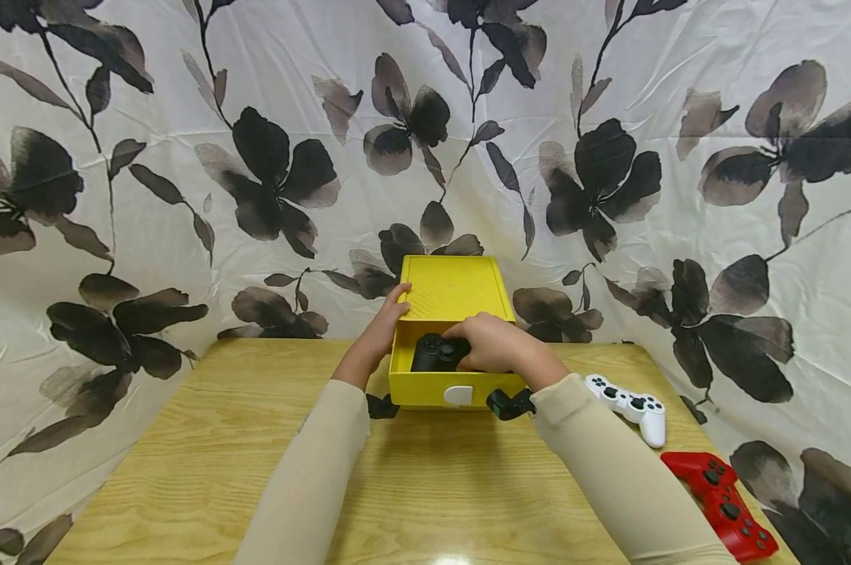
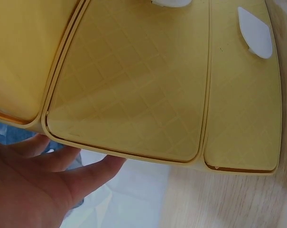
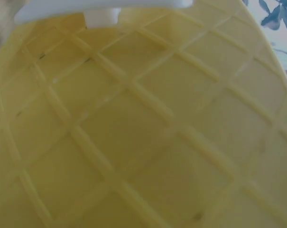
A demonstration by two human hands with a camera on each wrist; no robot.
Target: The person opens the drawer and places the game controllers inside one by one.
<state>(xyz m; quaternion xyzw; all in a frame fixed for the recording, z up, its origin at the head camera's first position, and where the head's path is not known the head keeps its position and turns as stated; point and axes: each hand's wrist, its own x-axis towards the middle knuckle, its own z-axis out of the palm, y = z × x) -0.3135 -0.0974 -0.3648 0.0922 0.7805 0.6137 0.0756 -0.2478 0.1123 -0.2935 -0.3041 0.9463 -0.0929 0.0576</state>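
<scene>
A yellow drawer unit (image 1: pixel 455 290) stands at the back of the wooden table, its top drawer (image 1: pixel 425 389) pulled out. Inside that drawer lies a black game controller (image 1: pixel 434 353). My right hand (image 1: pixel 496 345) reaches in from the right and grips the controller's right part, hiding it. My left hand (image 1: pixel 381 329) rests against the unit's left side, and its extended fingers (image 2: pixel 93 178) touch that side in the left wrist view. Filling the right wrist view is a yellow lattice-patterned drawer front (image 3: pixel 129 128) with a white handle (image 3: pixel 103 9).
On the table's right side lie a white game controller (image 1: pixel 630 406) and, nearer to me, a red game controller (image 1: pixel 725 506). A floral cloth (image 1: pixel 468 157) hangs behind the table (image 1: pixel 425 486). Lower drawer fronts (image 2: pixel 129 90) are closed.
</scene>
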